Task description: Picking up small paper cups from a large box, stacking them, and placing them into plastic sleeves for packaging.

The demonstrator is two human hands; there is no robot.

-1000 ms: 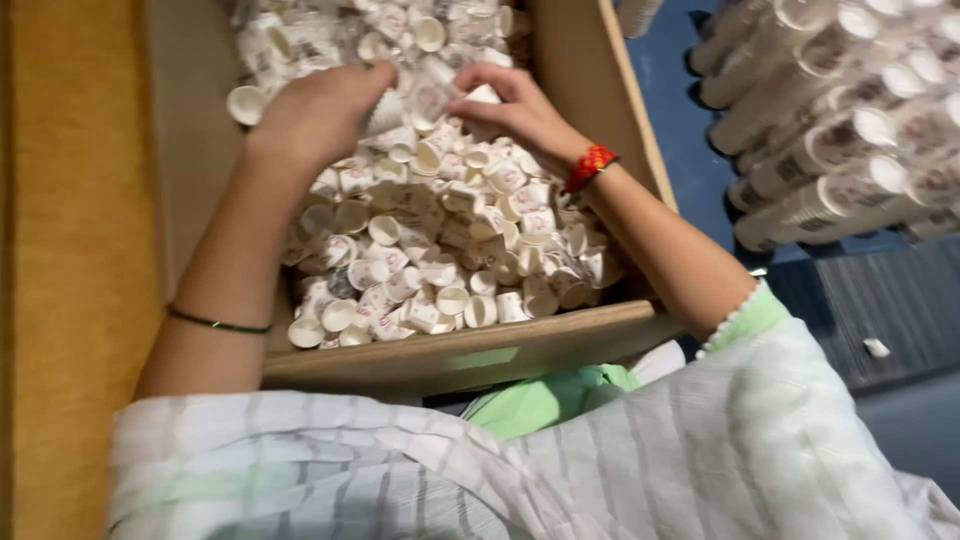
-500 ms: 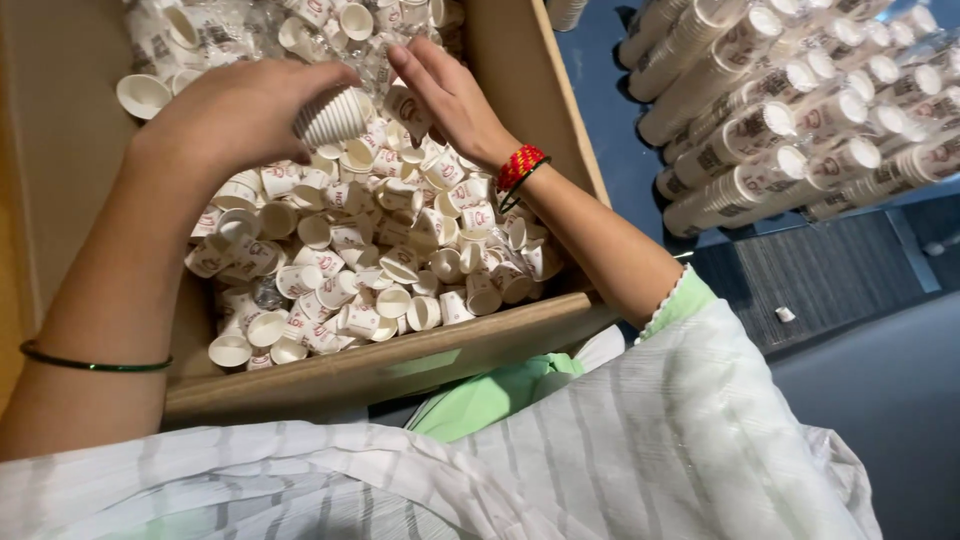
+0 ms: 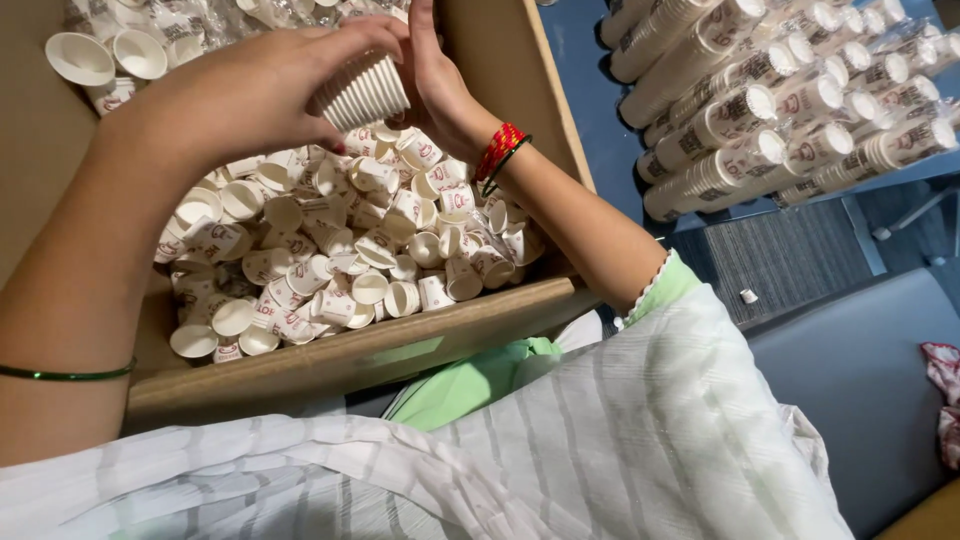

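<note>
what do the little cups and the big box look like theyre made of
Cups: thin paper by the look, matt white with red print; rolled rims, and they nest tightly into the ribbed stack both hands hold. Any inner coating cannot be told.
Box: cardboard, plain matt brown, with a thick flat top edge; corrugation is not visible.

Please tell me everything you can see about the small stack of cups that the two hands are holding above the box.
The stack of cups is a short column of small white paper-like cups nested together, their rolled rims showing as close ridges. It lies tilted, almost on its side, above the loose cups in the cardboard box. The left hand wraps it from the left; the right hand touches its other end. Its open end is hidden.
</note>
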